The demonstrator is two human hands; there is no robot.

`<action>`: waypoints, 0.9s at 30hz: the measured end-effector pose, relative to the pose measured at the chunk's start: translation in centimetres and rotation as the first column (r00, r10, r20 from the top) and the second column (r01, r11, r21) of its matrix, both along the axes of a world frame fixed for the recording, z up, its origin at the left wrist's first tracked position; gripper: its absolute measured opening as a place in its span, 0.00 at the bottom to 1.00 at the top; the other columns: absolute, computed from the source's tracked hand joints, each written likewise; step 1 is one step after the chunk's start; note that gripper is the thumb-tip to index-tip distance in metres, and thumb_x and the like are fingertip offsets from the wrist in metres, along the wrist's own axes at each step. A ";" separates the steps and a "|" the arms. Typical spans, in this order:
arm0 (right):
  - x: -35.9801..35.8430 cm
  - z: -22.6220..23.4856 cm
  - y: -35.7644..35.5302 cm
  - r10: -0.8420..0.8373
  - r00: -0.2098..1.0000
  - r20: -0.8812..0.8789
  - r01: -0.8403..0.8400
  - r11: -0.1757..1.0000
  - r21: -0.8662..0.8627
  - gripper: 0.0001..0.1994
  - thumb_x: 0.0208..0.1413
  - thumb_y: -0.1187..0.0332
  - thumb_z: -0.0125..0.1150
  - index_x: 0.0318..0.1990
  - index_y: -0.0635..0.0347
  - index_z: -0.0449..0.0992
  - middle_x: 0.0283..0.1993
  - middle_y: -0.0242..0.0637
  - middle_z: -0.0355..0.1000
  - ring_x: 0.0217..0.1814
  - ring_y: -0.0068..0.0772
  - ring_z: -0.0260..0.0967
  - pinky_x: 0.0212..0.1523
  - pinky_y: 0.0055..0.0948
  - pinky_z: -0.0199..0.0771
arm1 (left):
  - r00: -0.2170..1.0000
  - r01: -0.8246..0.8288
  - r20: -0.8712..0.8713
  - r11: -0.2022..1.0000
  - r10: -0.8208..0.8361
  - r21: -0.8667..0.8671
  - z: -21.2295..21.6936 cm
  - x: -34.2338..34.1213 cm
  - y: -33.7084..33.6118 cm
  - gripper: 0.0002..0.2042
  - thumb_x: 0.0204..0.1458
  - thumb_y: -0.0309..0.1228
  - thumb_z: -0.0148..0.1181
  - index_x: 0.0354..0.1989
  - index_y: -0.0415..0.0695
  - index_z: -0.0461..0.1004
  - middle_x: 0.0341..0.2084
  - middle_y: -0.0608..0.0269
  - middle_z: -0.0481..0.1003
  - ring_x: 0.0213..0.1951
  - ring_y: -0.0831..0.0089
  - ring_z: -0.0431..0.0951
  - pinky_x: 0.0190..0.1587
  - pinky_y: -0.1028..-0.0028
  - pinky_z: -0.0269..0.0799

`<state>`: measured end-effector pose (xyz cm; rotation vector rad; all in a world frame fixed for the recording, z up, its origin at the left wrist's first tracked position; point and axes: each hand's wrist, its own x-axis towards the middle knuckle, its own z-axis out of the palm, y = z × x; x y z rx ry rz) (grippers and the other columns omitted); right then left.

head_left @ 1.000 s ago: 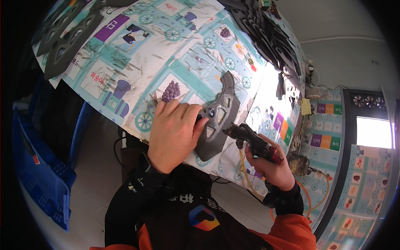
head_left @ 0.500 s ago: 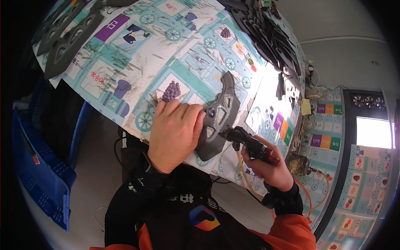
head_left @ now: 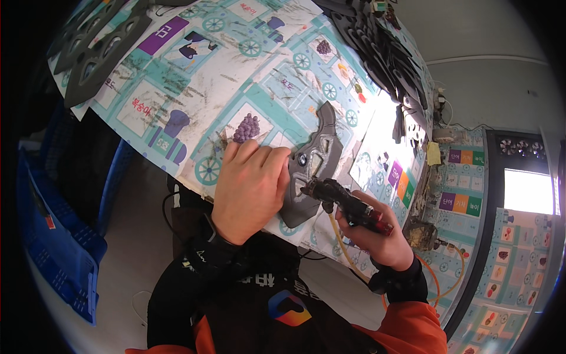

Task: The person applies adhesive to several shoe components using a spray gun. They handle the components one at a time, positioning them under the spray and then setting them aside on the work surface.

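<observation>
A dark grey moulded part (head_left: 306, 203) with cut-out openings lies on the table, its recessed middle patchy and shiny. My left hand (head_left: 250, 189) is closed at its left edge, fingers curled and the thumb side against the part; the exact grip is hidden under the hand. In my right hand (head_left: 383, 239) is a dark spray gun (head_left: 342, 200) with a red rear end. Its nozzle is over the lower middle of the part; whether it touches, I cannot tell. A yellowish hose (head_left: 342, 245) hangs from the gun.
The table (head_left: 194, 76) has a stained printed cover. Similar dark parts (head_left: 109, 56) lie at the far left, and a heap of dark pieces (head_left: 383, 56) at the far right. A blue plastic crate (head_left: 65, 248) stands left, below the table; an orange hose (head_left: 433, 271) runs right.
The spray gun's nozzle has moved left over the part with my right hand. My left hand stays at the part's edge. The whole view has shifted slightly.
</observation>
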<state>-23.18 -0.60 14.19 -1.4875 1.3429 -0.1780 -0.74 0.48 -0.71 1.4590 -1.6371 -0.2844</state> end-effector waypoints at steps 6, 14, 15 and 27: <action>0.5 0.7 0.1 0.041 0.997 -0.073 -0.039 0.999 0.029 0.14 0.60 0.80 0.63 0.53 0.71 0.75 0.41 0.34 0.78 0.44 0.20 0.71 0.48 0.26 0.74 | 1.000 -0.006 0.002 1.000 0.006 -0.015 -0.2 -0.1 0.2 0.08 0.59 0.26 0.65 0.45 0.43 0.78 0.34 0.64 0.80 0.40 0.62 0.75 0.47 0.61 0.66; -0.3 0.9 0.9 0.053 0.997 -0.061 -0.049 0.997 0.056 0.12 0.59 0.79 0.61 0.50 0.71 0.75 0.39 0.36 0.76 0.42 0.23 0.70 0.48 0.27 0.73 | 1.000 -0.016 -0.016 1.000 0.016 0.002 0.1 -0.2 0.2 0.06 0.61 0.25 0.63 0.45 0.43 0.80 0.32 0.63 0.81 0.38 0.60 0.77 0.46 0.59 0.66; -0.4 0.8 1.1 0.053 0.998 -0.045 -0.051 0.997 0.059 0.12 0.59 0.78 0.61 0.50 0.71 0.75 0.39 0.36 0.76 0.42 0.23 0.71 0.48 0.27 0.73 | 1.000 -0.019 -0.010 1.000 0.019 0.001 0.1 -0.2 0.1 0.06 0.61 0.25 0.63 0.45 0.43 0.80 0.32 0.63 0.81 0.38 0.60 0.76 0.46 0.59 0.66; -8.6 -1.3 3.5 -0.196 0.948 -0.249 0.108 0.938 -0.329 0.33 0.59 0.86 0.56 0.74 0.60 0.68 0.45 0.36 0.77 0.37 0.24 0.74 0.38 0.27 0.76 | 1.000 -0.009 -0.023 0.999 0.008 -0.048 1.3 0.9 0.5 0.07 0.58 0.30 0.64 0.43 0.45 0.79 0.32 0.59 0.77 0.41 0.53 0.75 0.46 0.52 0.66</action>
